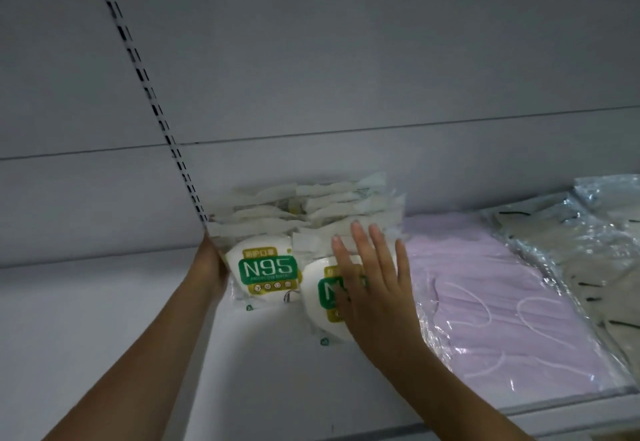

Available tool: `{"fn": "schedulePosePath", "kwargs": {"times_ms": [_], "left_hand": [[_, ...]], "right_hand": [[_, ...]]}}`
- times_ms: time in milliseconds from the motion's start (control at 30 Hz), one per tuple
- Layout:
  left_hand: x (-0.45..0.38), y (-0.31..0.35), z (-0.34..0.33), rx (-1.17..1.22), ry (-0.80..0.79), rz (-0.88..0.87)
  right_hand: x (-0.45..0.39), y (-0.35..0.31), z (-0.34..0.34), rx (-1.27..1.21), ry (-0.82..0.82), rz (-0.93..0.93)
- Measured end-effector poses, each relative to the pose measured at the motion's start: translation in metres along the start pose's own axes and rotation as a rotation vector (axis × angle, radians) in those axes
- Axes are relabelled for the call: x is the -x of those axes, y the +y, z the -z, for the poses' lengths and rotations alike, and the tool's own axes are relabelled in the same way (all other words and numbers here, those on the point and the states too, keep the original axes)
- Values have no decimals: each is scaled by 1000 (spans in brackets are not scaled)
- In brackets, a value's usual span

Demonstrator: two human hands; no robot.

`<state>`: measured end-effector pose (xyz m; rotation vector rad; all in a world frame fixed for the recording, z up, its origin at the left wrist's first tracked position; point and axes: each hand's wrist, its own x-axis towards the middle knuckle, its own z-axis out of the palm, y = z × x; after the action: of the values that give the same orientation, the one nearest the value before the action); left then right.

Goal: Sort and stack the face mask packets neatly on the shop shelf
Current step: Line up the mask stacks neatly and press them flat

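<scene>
Shelf [104, 319], white, shop fitting, slotted upright [152, 101] at rear left.

Item 1: N95 mask packets, two piles side by side against the back panel. Left pile [263, 232] stands fairly square, its front packet showing the full green label. Right pile [346, 212] is looser; its front packet [320, 298] has slid forward and tilts out of line.

Item 2: pink mask pack [485, 288], clear wrap, lying flat just right of the N95 piles.

Item 3: pale mask packs [568, 243] in clear wrap, further right, overlapping, partly cut off by the frame edge.

Left hand [211, 267]: pressed flat against the left side of the left pile, bracing it; fingers hidden behind the packets, so the grip cannot be told.

Right hand [370, 277]: fingers straight and spread, palm laid on the front of the right pile, grasping nothing.

Status, as judged: sorting by kind looks largely done, each type in its own place. Remaining: squaring the N95 piles, seating the tilted front packet, perhaps aligning the wrapped packs on the right.
</scene>
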<state>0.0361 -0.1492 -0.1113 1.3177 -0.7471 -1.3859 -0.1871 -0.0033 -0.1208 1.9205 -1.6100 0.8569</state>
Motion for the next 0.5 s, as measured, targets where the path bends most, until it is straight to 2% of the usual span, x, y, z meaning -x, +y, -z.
{"fn": "schedulePosePath", "kwargs": {"times_ms": [33, 200, 333, 500], "left_hand": [[-7, 0, 0, -27, -15, 27], [-40, -5, 3, -83, -25, 171], [-52, -14, 13, -77, -76, 235], [-36, -7, 13, -44, -126, 157]], "right_hand": [[1, 0, -7, -4, -46, 30], [-2, 17, -28, -66, -262, -114], [1, 20, -31, -78, -272, -91], [-2, 14, -30, 15, -289, -131]]}}
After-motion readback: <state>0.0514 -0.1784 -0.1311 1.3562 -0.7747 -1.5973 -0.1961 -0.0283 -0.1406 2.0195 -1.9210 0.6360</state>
